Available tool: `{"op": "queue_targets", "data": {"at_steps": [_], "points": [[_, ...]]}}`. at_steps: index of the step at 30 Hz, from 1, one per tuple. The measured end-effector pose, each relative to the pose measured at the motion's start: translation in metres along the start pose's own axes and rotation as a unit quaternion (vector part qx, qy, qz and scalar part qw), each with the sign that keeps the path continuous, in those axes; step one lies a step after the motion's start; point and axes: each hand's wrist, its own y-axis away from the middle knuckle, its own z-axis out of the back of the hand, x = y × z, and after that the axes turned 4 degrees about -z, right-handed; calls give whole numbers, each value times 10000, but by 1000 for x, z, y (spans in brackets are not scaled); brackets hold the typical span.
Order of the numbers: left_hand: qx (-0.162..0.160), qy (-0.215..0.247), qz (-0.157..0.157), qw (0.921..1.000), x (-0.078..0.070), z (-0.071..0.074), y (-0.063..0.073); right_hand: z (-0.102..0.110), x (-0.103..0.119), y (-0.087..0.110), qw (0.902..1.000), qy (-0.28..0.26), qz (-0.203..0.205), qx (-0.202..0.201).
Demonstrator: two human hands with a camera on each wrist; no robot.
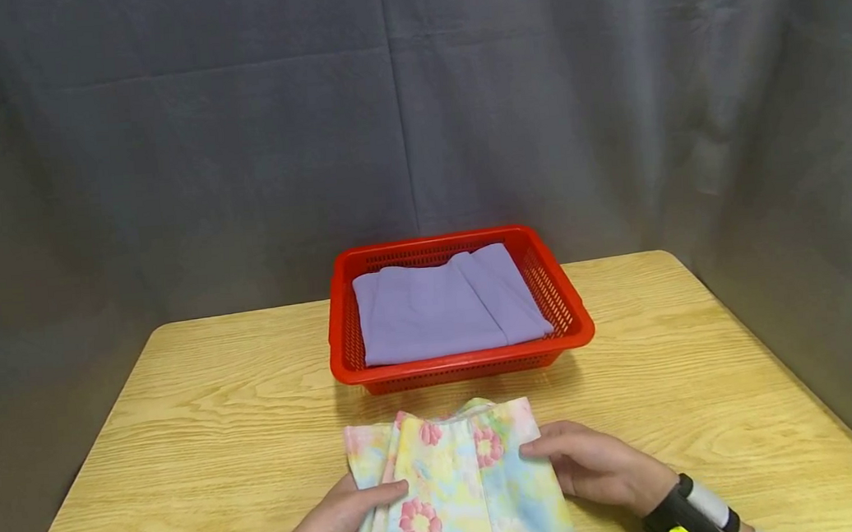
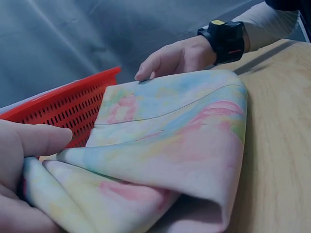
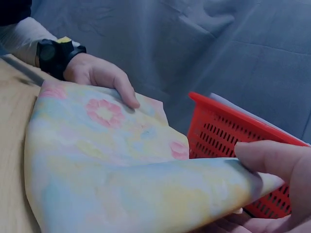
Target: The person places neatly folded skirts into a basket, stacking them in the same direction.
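Between the two hands is a folded cloth (image 1: 449,487), yellow and pale blue with pink flowers. My left hand (image 1: 340,519) grips its left side, thumb on top and the other fingers beneath. At the right edge, my right hand (image 1: 595,460) pinches the cloth with the thumb over it. In the left wrist view the folded layers of the cloth (image 2: 170,141) stand up off the wooden table. The right wrist view has the cloth's edge (image 3: 214,187) between the right thumb (image 3: 267,155) and the fingers under it.
A red perforated basket (image 1: 463,368) stands just beyond the cloth, with a folded lavender cloth (image 1: 436,310) lying in it. The wooden table (image 1: 222,428) spreads to both sides. Grey curtains (image 1: 254,146) hang behind it and along the sides.
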Motion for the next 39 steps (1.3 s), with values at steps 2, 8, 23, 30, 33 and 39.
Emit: {"op": "queue_targets", "data": {"at_steps": [2,8,23,30,33,39], "points": [[38,72,-11,10000,1,-1,0,-3,-1,-2,10000,-58,-25,76],[212,362,45,9991,3,-5,-1,-8,-7,-7,9999,-116,9,-107],[-504,-518,33,9974,1,-8,11,-11,-10,4,9883,768,52,-1315],[-700,-919,-137,9932,2,-10,13,-9,-13,14,9860,823,42,-1452],[-930,-1112,-171,9893,1,-13,12,-8,-15,16,9853,865,88,-1467],[-1016,-1105,-376,9880,-5,-19,8,-10,-6,28,9827,1122,272,-1448]]}}
